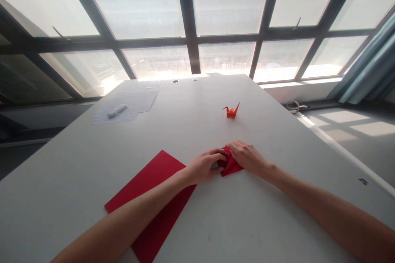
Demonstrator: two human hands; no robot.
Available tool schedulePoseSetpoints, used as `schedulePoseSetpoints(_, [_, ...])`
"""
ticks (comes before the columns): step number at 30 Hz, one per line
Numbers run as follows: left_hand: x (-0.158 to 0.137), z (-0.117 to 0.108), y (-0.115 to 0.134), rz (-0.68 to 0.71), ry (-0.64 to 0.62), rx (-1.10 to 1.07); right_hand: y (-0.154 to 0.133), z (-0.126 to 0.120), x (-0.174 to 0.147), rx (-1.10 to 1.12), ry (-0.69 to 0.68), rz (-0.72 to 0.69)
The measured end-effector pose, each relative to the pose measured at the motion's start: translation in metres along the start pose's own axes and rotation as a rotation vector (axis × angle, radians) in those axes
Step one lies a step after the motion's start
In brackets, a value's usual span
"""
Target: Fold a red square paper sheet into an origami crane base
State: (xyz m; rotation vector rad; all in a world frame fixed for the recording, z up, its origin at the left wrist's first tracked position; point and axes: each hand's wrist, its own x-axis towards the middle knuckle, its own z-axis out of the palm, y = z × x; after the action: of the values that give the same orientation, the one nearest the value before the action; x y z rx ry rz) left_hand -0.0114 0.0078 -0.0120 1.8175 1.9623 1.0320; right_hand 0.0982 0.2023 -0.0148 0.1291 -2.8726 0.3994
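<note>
We had the folded red paper (232, 167) on the table (247, 218), nearer to us than the paper crane (232, 112). Our left hand (203, 167) bent its thumb and fingers at the paper's left side, and our right hand (247, 157) lay over the other side; both touched it, though we could not tell whether either gripped or merely pressed. A flat red sheet (151, 176) lay nearer and left of the crane. To crease well, we judged, we needed the left fingers steadying the layers, the edges lined up first, and the right fingertips pressing outward gently, sparing the corners.
</note>
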Motion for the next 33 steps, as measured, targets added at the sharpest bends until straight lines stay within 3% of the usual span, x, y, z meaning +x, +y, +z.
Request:
schedulePoseSetpoints(7, [-0.002, 0.000, 0.008, 0.074, -0.030, 0.127, 0.000, 0.003, 0.001, 0.050, 0.037, 0.069])
schedulePoseSetpoints(13, [-0.003, 0.003, 0.004, 0.041, -0.039, 0.142, 0.012, 0.004, -0.004, 0.214, 0.145, 0.169])
schedulePoseSetpoints(22, [-0.004, 0.001, 0.004, 0.047, -0.055, 0.129, 0.018, -0.006, -0.016, 0.289, 0.053, 0.112])
schedulePoseSetpoints(33, [-0.004, 0.001, 0.006, 0.130, -0.057, 0.219, 0.016, -0.004, -0.014, 0.274, 0.068, 0.114])
